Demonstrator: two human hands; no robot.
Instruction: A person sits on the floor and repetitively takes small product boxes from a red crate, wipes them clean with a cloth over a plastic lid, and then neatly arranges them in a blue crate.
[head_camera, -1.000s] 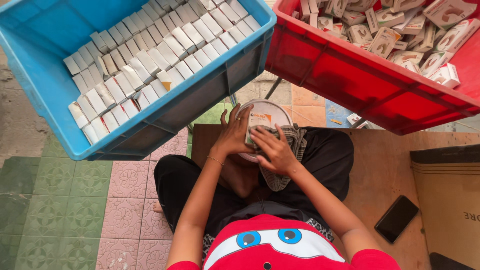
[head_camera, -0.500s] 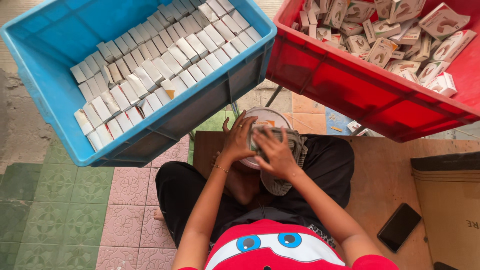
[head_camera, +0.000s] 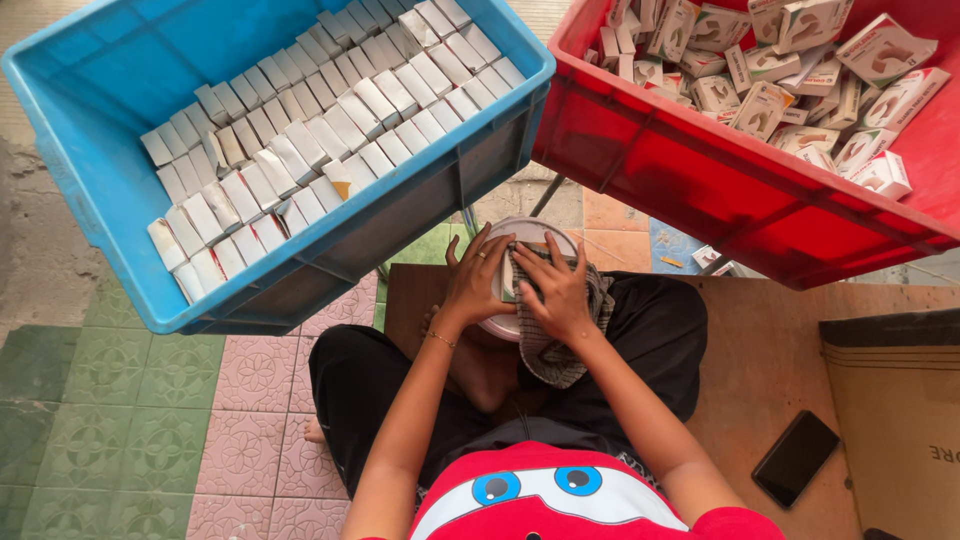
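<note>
Head cam: both hands' (head_camera: 480, 285) (head_camera: 553, 290) grip flat, pressing small box (head_camera: 512, 282) on round white lid (head_camera: 530, 235).

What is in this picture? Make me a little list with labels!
left hand: left hand pressing on a round white lid
right hand: right hand flat on a small box, over a checked cloth
blue crate: blue crate holds neat rows of small white boxes
red crate: red crate holds a loose jumble of printed boxes
floor: dark phone lying on a brown mat
</note>
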